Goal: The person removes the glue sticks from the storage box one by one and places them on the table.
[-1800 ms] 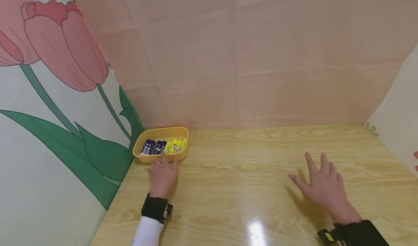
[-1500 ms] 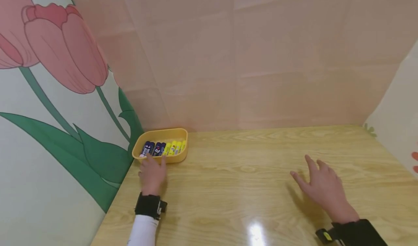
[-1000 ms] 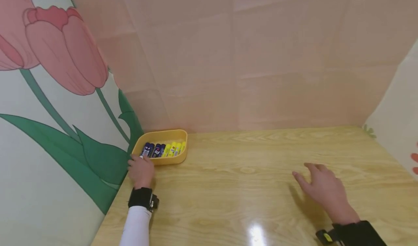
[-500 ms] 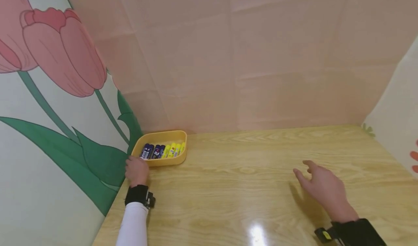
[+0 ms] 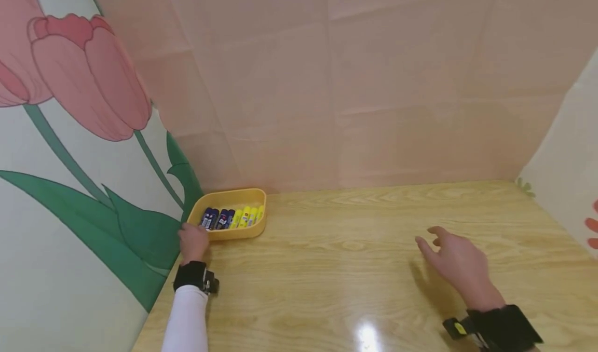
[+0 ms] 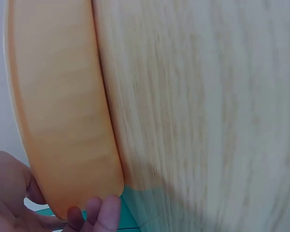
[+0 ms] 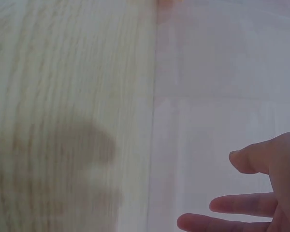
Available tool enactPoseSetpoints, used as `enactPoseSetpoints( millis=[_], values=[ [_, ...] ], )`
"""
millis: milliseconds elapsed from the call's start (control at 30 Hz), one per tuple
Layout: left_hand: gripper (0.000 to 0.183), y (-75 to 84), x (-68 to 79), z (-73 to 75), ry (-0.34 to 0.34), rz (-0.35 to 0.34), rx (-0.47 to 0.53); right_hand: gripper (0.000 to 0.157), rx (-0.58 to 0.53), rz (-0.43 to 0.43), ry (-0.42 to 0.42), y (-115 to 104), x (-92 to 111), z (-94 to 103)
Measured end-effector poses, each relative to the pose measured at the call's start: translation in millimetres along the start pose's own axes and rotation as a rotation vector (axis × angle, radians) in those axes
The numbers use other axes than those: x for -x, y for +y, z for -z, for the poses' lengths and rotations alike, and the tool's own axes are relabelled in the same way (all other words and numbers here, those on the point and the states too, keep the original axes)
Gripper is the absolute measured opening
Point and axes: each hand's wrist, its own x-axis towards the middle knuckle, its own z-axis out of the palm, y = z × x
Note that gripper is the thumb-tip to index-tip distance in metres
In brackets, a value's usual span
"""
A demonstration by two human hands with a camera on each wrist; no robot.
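Note:
A shallow yellow plastic basket (image 5: 238, 233) stands at the back left of the table, by the flowered wall. In it lies a row of navy tubes (image 5: 223, 219) and yellow tubes (image 5: 246, 217) with printed labels, like glue sticks. My left hand (image 5: 193, 242) grips the basket's near left corner. The left wrist view has the thumb at the rim and the fingers (image 6: 108, 212) bent against the outer wall. Over the right part of the table, my right hand (image 5: 460, 264) hovers with its fingers relaxed and holds nothing; its shadow falls beside it.
Wood-grain table (image 5: 327, 274) spreads between the two hands. A pink sheet (image 5: 355, 108) covers the wall behind, close to the basket's back. The tulip-printed wall (image 5: 84, 222) bounds the left side, a pale wall (image 5: 570, 154) the right.
My left hand has slid left along the basket's front to its near left corner and closed its fingers there. The right hand's fingers have bent a little, the hand staying about in place.

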Motion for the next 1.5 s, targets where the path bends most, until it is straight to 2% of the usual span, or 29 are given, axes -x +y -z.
enactPoseSetpoints(
  millis=[267, 433, 700, 967, 1233, 1500],
  values=[
    [0.052, -3.4, -6.9, -1.2, -0.061, 0.063, 0.024, 0.07, -0.006, 0.011, 0.012, -7, -4, 0.8],
    [0.054, -3.5, -9.9, -2.4, -0.053, 0.085, -0.013, 0.07, -0.006, 0.006, 0.013, -8, -6, 1.7],
    [0.045, -4.1, -9.6, -6.7, -0.018, 0.057, -0.066, 0.067, -0.002, -0.003, 0.028, -7, -7, 2.8],
    [0.042, -3.4, -9.2, -2.8, -0.022, 0.057, -0.121, 0.068, -0.005, -0.01, 0.027, -7, -8, 3.1],
    [0.046, -11.7, -18.0, 1.9, -0.076, 0.051, -0.16, 0.067, 0.0, -0.021, 0.035, -7, -7, 3.2],
    [0.049, -11.0, -20.6, 4.0, -0.117, 0.037, -0.172, 0.066, -0.005, -0.013, 0.052, -8, -6, 2.7]
  ],
)
